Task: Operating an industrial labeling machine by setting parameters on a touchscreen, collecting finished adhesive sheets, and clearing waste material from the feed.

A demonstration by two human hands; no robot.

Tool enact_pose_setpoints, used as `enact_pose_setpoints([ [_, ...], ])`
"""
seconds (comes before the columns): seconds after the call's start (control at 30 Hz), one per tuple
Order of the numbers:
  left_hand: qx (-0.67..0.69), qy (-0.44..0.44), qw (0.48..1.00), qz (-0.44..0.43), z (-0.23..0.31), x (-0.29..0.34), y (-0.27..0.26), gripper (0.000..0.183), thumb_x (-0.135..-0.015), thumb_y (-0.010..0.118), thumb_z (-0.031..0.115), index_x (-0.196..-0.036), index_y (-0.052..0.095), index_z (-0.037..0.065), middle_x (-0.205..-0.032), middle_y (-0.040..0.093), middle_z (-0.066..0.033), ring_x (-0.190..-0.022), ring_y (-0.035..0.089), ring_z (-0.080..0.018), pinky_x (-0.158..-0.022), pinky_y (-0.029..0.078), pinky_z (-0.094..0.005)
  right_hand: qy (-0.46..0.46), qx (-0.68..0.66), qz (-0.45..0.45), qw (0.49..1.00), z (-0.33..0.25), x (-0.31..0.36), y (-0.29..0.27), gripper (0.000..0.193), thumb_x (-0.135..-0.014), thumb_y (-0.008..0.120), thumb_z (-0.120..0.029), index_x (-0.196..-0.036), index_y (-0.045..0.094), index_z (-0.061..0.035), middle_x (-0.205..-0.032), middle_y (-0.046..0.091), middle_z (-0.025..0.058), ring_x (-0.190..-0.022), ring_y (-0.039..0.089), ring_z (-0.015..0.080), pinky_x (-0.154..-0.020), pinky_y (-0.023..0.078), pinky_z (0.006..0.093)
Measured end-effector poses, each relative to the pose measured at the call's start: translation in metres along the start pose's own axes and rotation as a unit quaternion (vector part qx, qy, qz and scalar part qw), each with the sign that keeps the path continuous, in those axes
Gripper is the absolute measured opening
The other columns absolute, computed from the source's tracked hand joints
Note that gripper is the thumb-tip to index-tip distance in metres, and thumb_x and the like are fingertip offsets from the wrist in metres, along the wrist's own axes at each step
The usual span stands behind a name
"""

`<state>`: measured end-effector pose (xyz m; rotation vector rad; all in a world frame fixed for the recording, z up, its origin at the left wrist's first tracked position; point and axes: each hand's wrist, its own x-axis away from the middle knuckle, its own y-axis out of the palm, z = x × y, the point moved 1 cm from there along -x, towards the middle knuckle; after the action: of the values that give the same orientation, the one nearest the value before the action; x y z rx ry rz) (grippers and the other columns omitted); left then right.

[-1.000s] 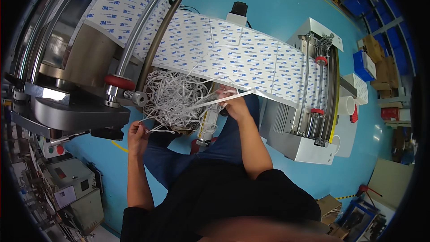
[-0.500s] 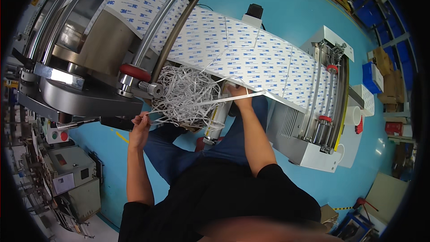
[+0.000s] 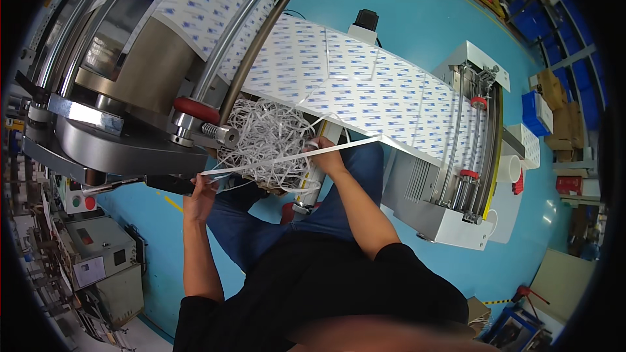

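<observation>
A long narrow white strip (image 3: 261, 163) runs taut from the printed sheet's near edge down to my left hand (image 3: 200, 202), whose fingers pinch it. My right hand (image 3: 325, 155) is closed at the right side of a tangled heap of white strips (image 3: 261, 137); the taut strip crosses in front of it. What its fingers hold is hidden. The wide white sheet with blue print (image 3: 352, 72) stretches across the machine above my hands. Below the heap, a metal cylinder (image 3: 310, 192) stands between my knees, partly covered by loose strips.
To the left is a large metal roller unit (image 3: 124, 137) with a red ring (image 3: 195, 111). On the right, a white machine end (image 3: 450, 215) carries rollers. A grey control box (image 3: 104, 241) stands at lower left. Boxes and shelves line the far right.
My right hand has moved left and down from the sheet's edge to the heap. The white strip now reaches my left hand in a straight line. My left hand has dropped slightly.
</observation>
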<state>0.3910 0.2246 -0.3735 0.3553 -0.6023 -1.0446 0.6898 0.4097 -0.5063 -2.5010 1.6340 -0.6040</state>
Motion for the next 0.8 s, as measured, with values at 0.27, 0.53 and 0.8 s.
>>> enact_pose_setpoints([
  [0.27,0.012,0.01,1.0,0.02,0.001,0.007,-0.037,0.019,-0.091,0.061,0.024,-0.1,0.058,0.008,-0.079,0.054,0.0025,-0.071,0.049,-0.0077,-0.074,0.04,-0.0268,0.122,-0.625,-0.204,0.744,0.003,-0.009,-0.015,0.012,-0.086,0.065,-0.01,-0.095,0.058,-0.0072,-0.09,0.064,0.0114,-0.052,0.052,0.0069,-0.04,0.041,0.0143],
  [0.53,0.102,0.028,0.987,0.118,-0.003,-0.007,-0.106,0.018,-0.093,0.056,0.019,-0.105,0.056,0.006,-0.079,0.058,-0.0011,-0.069,0.054,-0.0115,-0.079,0.044,-0.0292,0.11,-0.741,-0.1,0.655,0.02,0.008,-0.022,0.046,-0.076,0.055,0.011,-0.122,0.049,0.0047,-0.125,0.05,0.0255,-0.12,0.049,0.036,-0.104,0.042,0.042],
  [0.8,0.158,0.0,0.968,0.195,-0.014,-0.017,-0.123,0.018,-0.094,0.054,0.017,-0.109,0.054,0.008,-0.074,0.054,0.0001,-0.065,0.051,-0.0115,-0.073,0.044,-0.0292,0.077,-0.565,-0.169,0.804,-0.001,0.021,-0.069,0.056,-0.075,0.06,0.005,-0.128,0.047,-0.0071,-0.123,0.054,0.019,-0.104,0.06,0.0272,-0.09,0.049,0.0383],
])
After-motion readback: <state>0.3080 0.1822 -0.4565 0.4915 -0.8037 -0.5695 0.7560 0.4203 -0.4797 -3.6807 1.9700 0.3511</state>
